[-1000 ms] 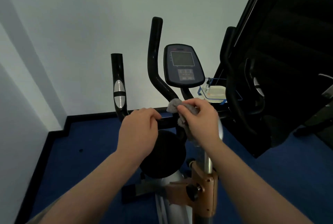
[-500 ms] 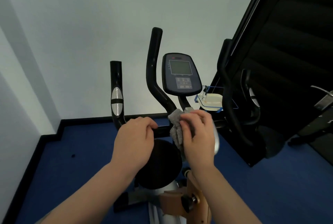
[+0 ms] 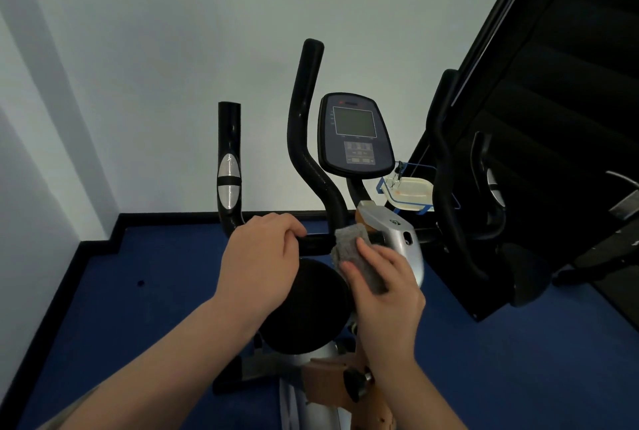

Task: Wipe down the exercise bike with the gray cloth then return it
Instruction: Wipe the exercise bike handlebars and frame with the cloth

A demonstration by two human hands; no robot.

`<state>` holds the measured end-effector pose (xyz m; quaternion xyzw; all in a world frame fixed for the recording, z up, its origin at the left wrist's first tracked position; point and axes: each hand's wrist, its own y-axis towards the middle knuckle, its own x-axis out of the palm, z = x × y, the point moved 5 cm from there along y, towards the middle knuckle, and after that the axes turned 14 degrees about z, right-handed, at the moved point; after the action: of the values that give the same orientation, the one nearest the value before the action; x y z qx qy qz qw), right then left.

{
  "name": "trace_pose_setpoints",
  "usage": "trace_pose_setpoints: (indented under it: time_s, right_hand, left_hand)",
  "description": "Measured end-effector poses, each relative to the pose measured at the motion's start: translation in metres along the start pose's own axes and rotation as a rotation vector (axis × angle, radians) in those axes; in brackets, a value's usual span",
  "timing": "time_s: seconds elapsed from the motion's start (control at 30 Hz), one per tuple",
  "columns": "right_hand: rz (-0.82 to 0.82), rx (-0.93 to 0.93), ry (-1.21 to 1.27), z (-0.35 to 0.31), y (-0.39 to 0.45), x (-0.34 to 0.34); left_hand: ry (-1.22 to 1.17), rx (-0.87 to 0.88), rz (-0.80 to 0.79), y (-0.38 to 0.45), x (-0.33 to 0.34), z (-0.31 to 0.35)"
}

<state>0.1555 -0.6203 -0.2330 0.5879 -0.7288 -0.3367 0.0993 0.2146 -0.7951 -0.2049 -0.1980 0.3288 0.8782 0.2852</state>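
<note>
The exercise bike (image 3: 307, 166) stands in front of me, with black handlebars, a console (image 3: 356, 135) and a silver post cover (image 3: 397, 232). My left hand (image 3: 259, 263) grips the horizontal black bar just left of the post. My right hand (image 3: 383, 281) holds the gray cloth (image 3: 356, 249) and presses it against the left side of the silver post cover, below the console. The cloth is bunched under my fingers and part of it is hidden by my hand.
A white tray (image 3: 411, 191) on a blue wire rack sits behind the bike at the right. A large black machine (image 3: 553, 118) fills the right side. Blue carpet (image 3: 138, 291) covers the floor, with white walls and black skirting at the left and back.
My right hand has slid the cloth down and toward me along the post, uncovering the silver cover's top. My left hand has kept its grip on the bar.
</note>
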Motion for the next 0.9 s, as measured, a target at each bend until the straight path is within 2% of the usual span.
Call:
trace_pose_setpoints:
  time_s: [0.17, 0.3, 0.4, 0.7, 0.9]
  right_hand:
    - [-0.028, -0.034, -0.045, -0.020, 0.032, 0.026]
    - [-0.084, -0.033, -0.027, -0.012, 0.010, 0.015]
    - [-0.063, -0.038, 0.003, -0.003, 0.002, 0.006]
    - [-0.141, 0.023, 0.083, -0.018, 0.063, 0.046]
    - [-0.047, -0.081, 0.027, -0.003, 0.040, 0.030]
  left_hand:
    - [0.007, 0.006, -0.026, -0.001, 0.001, 0.001]
    - [0.009, -0.025, -0.020, -0.001, 0.001, -0.002]
    - [0.002, -0.021, -0.006, -0.002, 0.000, -0.002]
    - [-0.004, -0.010, -0.029, -0.002, -0.002, 0.001]
    - [-0.059, 0.047, -0.001, 0.000, -0.006, 0.005]
